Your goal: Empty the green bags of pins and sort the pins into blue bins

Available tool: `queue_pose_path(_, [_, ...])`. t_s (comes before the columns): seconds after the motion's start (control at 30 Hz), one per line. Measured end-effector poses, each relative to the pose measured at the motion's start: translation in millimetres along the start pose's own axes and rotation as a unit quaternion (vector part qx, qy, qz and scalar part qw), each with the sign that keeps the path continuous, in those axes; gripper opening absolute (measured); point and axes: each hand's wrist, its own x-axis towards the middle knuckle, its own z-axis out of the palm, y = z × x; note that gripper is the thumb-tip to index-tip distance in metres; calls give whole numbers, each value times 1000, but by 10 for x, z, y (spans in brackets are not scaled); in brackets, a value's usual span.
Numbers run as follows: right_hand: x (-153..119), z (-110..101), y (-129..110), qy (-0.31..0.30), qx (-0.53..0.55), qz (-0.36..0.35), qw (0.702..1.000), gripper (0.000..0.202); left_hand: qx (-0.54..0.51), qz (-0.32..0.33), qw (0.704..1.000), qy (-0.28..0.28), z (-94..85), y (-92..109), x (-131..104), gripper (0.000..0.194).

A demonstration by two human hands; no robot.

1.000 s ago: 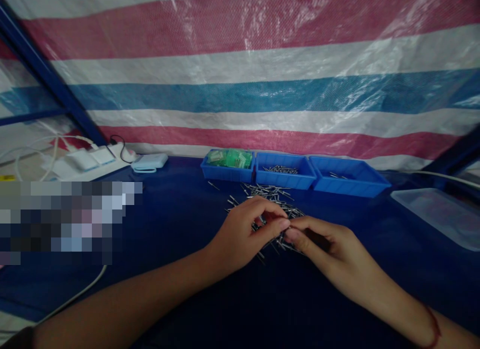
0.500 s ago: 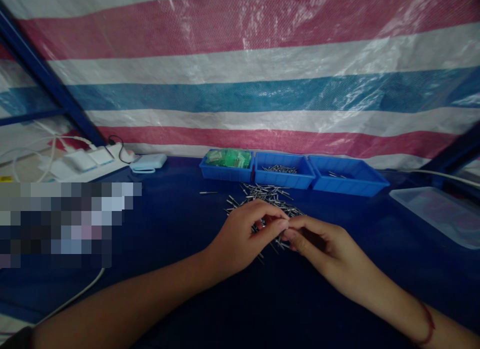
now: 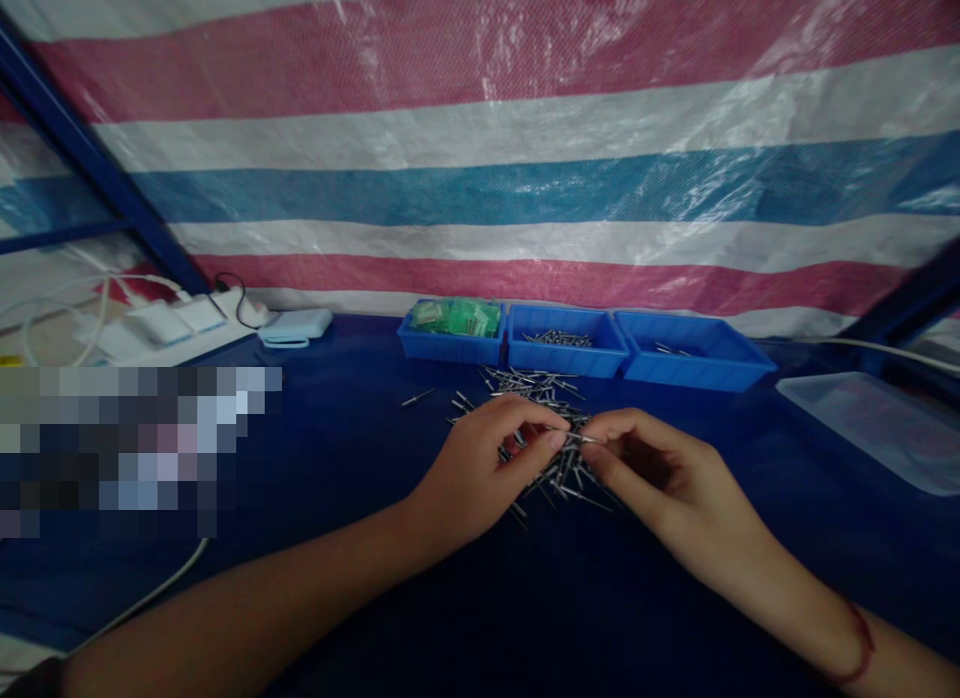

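A thin silver blind rivet (image 3: pixel 576 436) spans the small gap between my two hands. My left hand (image 3: pixel 484 468) pinches one end between thumb and forefinger. The opposite end is in the closed fingertips of my right hand (image 3: pixel 675 483). Directly beneath both hands lies a loose pile of similar rivets (image 3: pixel 559 473) on the dark blue table (image 3: pixel 480 618), partly hidden by my left hand. One single rivet (image 3: pixel 418 398) rests apart from the pile, to its left.
Three blue bins stand behind the pile: the left bin (image 3: pixel 450 352) holds green-and-clear packets, the middle bin (image 3: pixel 566 358) many rivets, the right bin (image 3: pixel 705 370) a few. A clear plastic lid (image 3: pixel 874 428) lies right. Left are a power strip (image 3: pixel 202 323) and a pale-blue case (image 3: pixel 296 326).
My hands have drawn slightly apart, the right one moving right, so the rivet between them now shows. The lone rivet at left lies at a different angle.
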Motion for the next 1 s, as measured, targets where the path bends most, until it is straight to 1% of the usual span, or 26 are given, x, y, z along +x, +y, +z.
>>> queue_pose_path(0.07, [-10, -13, 6, 31, -14, -19, 999, 11, 6, -6, 1000, -3, 2, -14, 3, 9])
queue_pose_path(0.13, [-34, -25, 2, 48, -35, -44, 997, 10, 11, -9, 1000, -19, 1, -21, 6, 10])
queue_pose_path(0.27, [-90, -43, -59, 43, -85, -102, 990, 5, 23, -3, 998, -67, 0, -5, 5, 12])
queue_pose_path(0.37, [-56, -94, -99, 25, -136, -141, 980, 11, 45, 27, 994, -91, -15, 9, 2, 16])
queue_pose_path(0.4, [-16, -135, -92, 36, -151, -145, 977, 13, 64, 37, 993, -90, -29, 7, 7, 16])
queue_pose_path(0.43, [40, -194, -72, 63, -168, -137, 974, 15, 90, 45, 991, -83, -52, 0, 18, 18])
queue_pose_path(0.47, [109, -271, -36, 104, -183, -123, 970, 16, 123, 51, 988, -73, -85, -12, 37, 22])
queue_pose_path(0.53, [269, -474, 78, 213, -235, -71, 946, 19, 209, 58, 974, -62, -184, -50, 94, 30])
queue_pose_path(0.57, [350, -590, 150, 250, -252, -58, 933, 21, 256, 58, 963, -67, -251, -73, 131, 29])
queue_pose_path(0.63, [486, -812, 305, 277, -304, -36, 911, 23, 348, 44, 931, -96, -416, -119, 205, 24])
queue_pose_path(0.67, [535, -904, 379, 269, -320, -34, 908, 22, 388, 23, 914, -115, -508, -141, 235, 24])
queue_pose_path(0.7, [569, -977, 446, 248, -349, -39, 903, 23, 419, -2, 899, -128, -603, -162, 257, 25])
queue_pose_path(0.8, [607, -1068, 589, 175, -446, -78, 874, 30, 478, -87, 857, -172, -858, -224, 269, 24])
queue_pose_path(0.83, [605, -1065, 616, 161, -461, -92, 868, 31, 481, -110, 849, -186, -923, -247, 259, 24])
queue_pose_path(0.9, [594, -1034, 642, 143, -467, -110, 865, 32, 474, -137, 845, -209, -1011, -298, 233, 23])
queue_pose_path(1.0, [573, -992, 651, 135, -475, -125, 861, 32, 471, -153, 841, -216, -1055, -389, 207, 27])
